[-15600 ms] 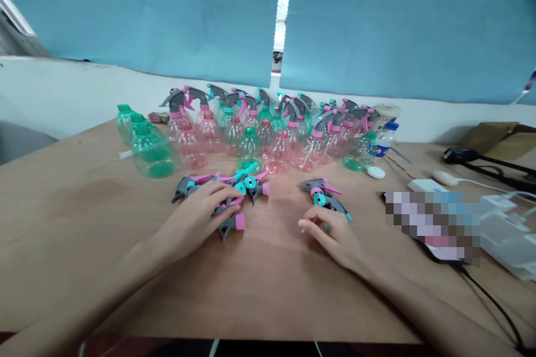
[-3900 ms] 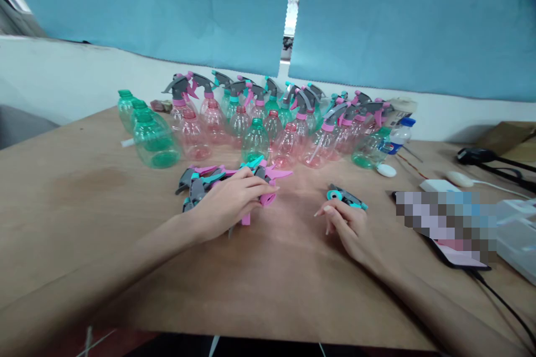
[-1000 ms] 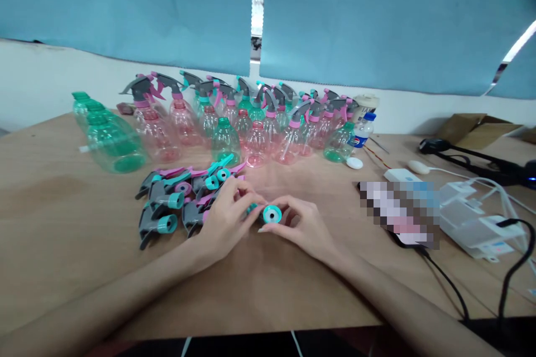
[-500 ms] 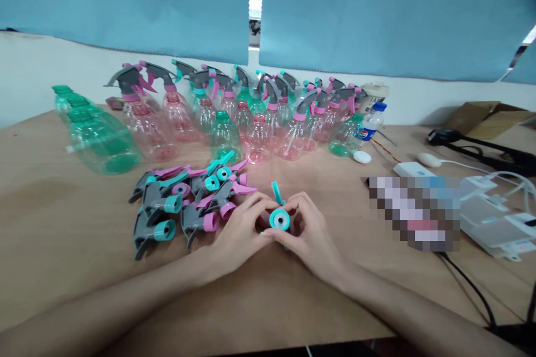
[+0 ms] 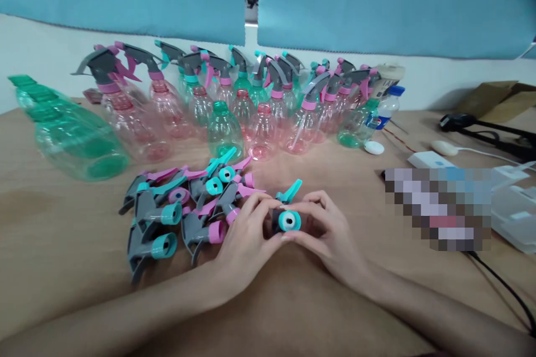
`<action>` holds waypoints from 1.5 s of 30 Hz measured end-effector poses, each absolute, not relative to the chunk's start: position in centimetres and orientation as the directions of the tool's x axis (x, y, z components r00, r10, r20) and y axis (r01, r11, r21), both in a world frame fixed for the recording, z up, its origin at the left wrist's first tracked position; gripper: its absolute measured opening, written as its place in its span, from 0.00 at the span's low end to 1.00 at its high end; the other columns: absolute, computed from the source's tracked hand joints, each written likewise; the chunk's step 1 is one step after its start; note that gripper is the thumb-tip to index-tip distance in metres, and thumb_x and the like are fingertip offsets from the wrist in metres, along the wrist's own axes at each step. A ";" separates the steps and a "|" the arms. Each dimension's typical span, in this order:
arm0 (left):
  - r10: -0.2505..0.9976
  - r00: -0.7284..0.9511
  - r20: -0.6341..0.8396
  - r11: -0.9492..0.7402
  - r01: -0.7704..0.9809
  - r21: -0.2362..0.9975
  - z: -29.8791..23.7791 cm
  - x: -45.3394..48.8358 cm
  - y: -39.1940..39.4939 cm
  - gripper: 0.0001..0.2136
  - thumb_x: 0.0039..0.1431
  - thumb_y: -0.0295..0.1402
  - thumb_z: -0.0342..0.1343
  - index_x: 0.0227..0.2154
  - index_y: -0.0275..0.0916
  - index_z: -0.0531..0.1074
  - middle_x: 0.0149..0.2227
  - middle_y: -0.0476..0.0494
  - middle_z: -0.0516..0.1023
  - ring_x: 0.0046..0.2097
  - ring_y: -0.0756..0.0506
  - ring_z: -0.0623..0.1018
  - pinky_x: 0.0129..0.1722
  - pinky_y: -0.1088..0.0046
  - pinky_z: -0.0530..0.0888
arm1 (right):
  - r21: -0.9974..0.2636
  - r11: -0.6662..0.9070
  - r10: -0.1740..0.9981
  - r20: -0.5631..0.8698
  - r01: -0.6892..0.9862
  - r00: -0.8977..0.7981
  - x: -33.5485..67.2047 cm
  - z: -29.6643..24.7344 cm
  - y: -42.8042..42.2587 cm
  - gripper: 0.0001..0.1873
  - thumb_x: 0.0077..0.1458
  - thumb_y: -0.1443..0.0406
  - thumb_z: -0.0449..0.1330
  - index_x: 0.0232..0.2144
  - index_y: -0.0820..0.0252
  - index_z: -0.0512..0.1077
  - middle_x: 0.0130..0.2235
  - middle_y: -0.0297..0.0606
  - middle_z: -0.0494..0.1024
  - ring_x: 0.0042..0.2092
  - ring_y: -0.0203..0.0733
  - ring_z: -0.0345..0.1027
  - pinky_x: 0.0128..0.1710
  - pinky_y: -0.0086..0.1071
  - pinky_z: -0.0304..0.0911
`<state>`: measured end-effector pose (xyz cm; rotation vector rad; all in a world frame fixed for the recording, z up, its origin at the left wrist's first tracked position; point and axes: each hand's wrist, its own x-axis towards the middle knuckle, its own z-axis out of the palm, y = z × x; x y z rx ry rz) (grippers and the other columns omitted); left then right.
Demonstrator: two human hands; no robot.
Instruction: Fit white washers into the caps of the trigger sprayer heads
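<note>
A spray trigger head with a teal collar and teal lever is held between both hands, its collar opening facing me. My left hand grips its grey body from the left, fingers curled around it. From the right, my right hand pinches the collar between thumb and fingers. Left of my hands lies a pile of loose trigger heads, grey with teal or pink collars and levers. Behind them stand an open green bottle and an open pink bottle.
Several pink and green bottles with sprayers line the back of the table. Green bottles stand at the left. On the right are a Pepsi bottle, a white round cap, a blurred-out object and a clear plastic case.
The camera view has shifted and moved closer. The trigger head has turned slightly, showing more of its grey body, and my right hand's fingers have shifted on the collar.
</note>
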<state>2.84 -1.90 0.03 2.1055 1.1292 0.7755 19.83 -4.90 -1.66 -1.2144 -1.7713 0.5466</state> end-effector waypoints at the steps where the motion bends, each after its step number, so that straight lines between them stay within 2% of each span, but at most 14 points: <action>1: 0.862 0.464 0.205 -0.441 0.485 0.755 0.1 2.8 -1.9 0.10 0.53 0.31 0.61 0.37 0.42 0.68 0.41 0.47 0.67 0.42 0.44 0.71 0.41 0.66 0.69 | -0.738 0.433 0.893 0.431 0.518 -0.132 19.9 -1.7 -4.9 0.12 0.54 0.58 0.61 0.42 0.50 0.73 0.38 0.37 0.65 0.38 0.41 0.65 0.34 0.34 0.67; 5: 0.852 0.494 0.173 -0.417 0.441 0.795 0.4 2.8 -1.7 0.08 0.53 0.30 0.62 0.34 0.40 0.68 0.38 0.47 0.67 0.38 0.46 0.70 0.35 0.70 0.69 | -0.689 0.489 0.866 0.460 0.536 -0.199 20.2 -1.6 -4.9 0.18 0.56 0.60 0.59 0.50 0.46 0.69 0.40 0.38 0.66 0.41 0.42 0.66 0.38 0.37 0.69; 8: 0.848 0.504 0.165 -0.410 0.425 0.807 0.3 2.8 -1.6 0.07 0.54 0.31 0.61 0.33 0.39 0.69 0.37 0.47 0.68 0.38 0.45 0.70 0.36 0.69 0.68 | -0.678 0.514 0.853 0.465 0.525 -0.235 20.4 -1.5 -4.9 0.19 0.56 0.61 0.60 0.51 0.46 0.68 0.42 0.39 0.66 0.44 0.43 0.66 0.42 0.39 0.68; 14: 0.853 0.500 0.147 -0.375 0.393 0.839 0.4 2.8 -1.6 0.10 0.53 0.34 0.62 0.36 0.41 0.68 0.36 0.49 0.69 0.37 0.47 0.70 0.35 0.71 0.67 | -0.824 0.414 0.909 0.397 0.386 -0.126 20.6 -1.0 -5.1 0.20 0.53 0.62 0.62 0.49 0.52 0.64 0.44 0.39 0.68 0.38 0.39 0.69 0.35 0.34 0.71; 16: 0.858 0.496 0.137 -0.364 0.395 0.843 0.4 2.8 -1.6 0.10 0.53 0.34 0.62 0.35 0.41 0.67 0.35 0.50 0.69 0.35 0.47 0.70 0.34 0.72 0.66 | -0.769 0.475 0.875 0.466 0.428 -0.134 20.7 -0.7 -5.3 0.17 0.53 0.63 0.62 0.45 0.54 0.65 0.43 0.39 0.68 0.39 0.40 0.68 0.35 0.34 0.71; 19: 0.858 0.499 0.126 -0.359 0.406 0.840 0.3 2.8 -1.6 0.10 0.52 0.32 0.63 0.33 0.40 0.67 0.34 0.50 0.68 0.34 0.48 0.69 0.32 0.73 0.65 | -0.550 0.590 0.778 0.584 0.591 -0.234 20.7 -0.1 -5.7 0.10 0.55 0.63 0.61 0.41 0.55 0.68 0.37 0.39 0.68 0.38 0.41 0.67 0.34 0.34 0.69; 21: 0.856 0.501 0.127 -0.362 0.407 0.839 0.2 2.9 -1.5 0.09 0.51 0.30 0.62 0.30 0.39 0.66 0.33 0.51 0.67 0.33 0.48 0.68 0.31 0.73 0.65 | -0.419 0.614 0.731 0.620 0.669 -0.283 20.6 0.2 -5.9 0.08 0.56 0.62 0.59 0.40 0.56 0.70 0.33 0.38 0.67 0.34 0.40 0.65 0.30 0.32 0.66; 23: 0.856 0.499 0.133 -0.366 0.403 0.839 0.3 2.9 -1.5 0.08 0.51 0.29 0.62 0.29 0.39 0.66 0.32 0.51 0.67 0.32 0.48 0.68 0.30 0.73 0.64 | -0.361 0.600 0.727 0.619 0.714 -0.298 20.4 0.3 -6.1 0.09 0.57 0.61 0.59 0.39 0.57 0.71 0.31 0.38 0.67 0.32 0.39 0.63 0.27 0.31 0.64; 28: 0.863 0.487 0.134 -0.367 0.420 0.830 0.4 3.0 -1.6 0.09 0.50 0.29 0.62 0.30 0.39 0.66 0.33 0.50 0.69 0.35 0.47 0.70 0.33 0.71 0.66 | -0.320 0.562 0.749 0.587 0.763 -0.306 20.2 0.0 -6.0 0.10 0.56 0.59 0.59 0.38 0.58 0.73 0.30 0.38 0.70 0.32 0.40 0.62 0.27 0.30 0.62; 33: 0.863 0.489 0.129 -0.374 0.446 0.813 0.3 2.9 -1.7 0.08 0.50 0.23 0.59 0.31 0.39 0.66 0.36 0.49 0.69 0.38 0.46 0.70 0.37 0.69 0.66 | -0.277 0.556 0.740 0.595 0.783 -0.315 20.0 0.1 -6.1 0.11 0.56 0.61 0.60 0.40 0.61 0.73 0.28 0.37 0.73 0.31 0.40 0.62 0.29 0.32 0.60; 40: 0.845 0.516 0.142 -0.411 0.456 0.789 0.3 2.8 -1.9 0.09 0.51 0.21 0.57 0.31 0.39 0.64 0.38 0.47 0.68 0.40 0.45 0.69 0.38 0.67 0.66 | -0.228 0.556 0.719 0.615 0.799 -0.325 19.7 -0.3 -6.4 0.13 0.57 0.59 0.59 0.41 0.63 0.72 0.20 0.31 0.70 0.23 0.36 0.60 0.24 0.31 0.57; 45: 0.811 0.560 0.171 -0.485 0.479 0.731 -0.3 2.6 -2.0 0.12 0.49 0.19 0.52 0.35 0.40 0.64 0.38 0.47 0.66 0.40 0.44 0.70 0.36 0.68 0.67 | -0.175 0.544 0.711 0.615 0.821 -0.340 19.4 -0.5 -6.6 0.14 0.59 0.58 0.57 0.40 0.63 0.73 0.18 0.31 0.69 0.21 0.36 0.61 0.21 0.30 0.53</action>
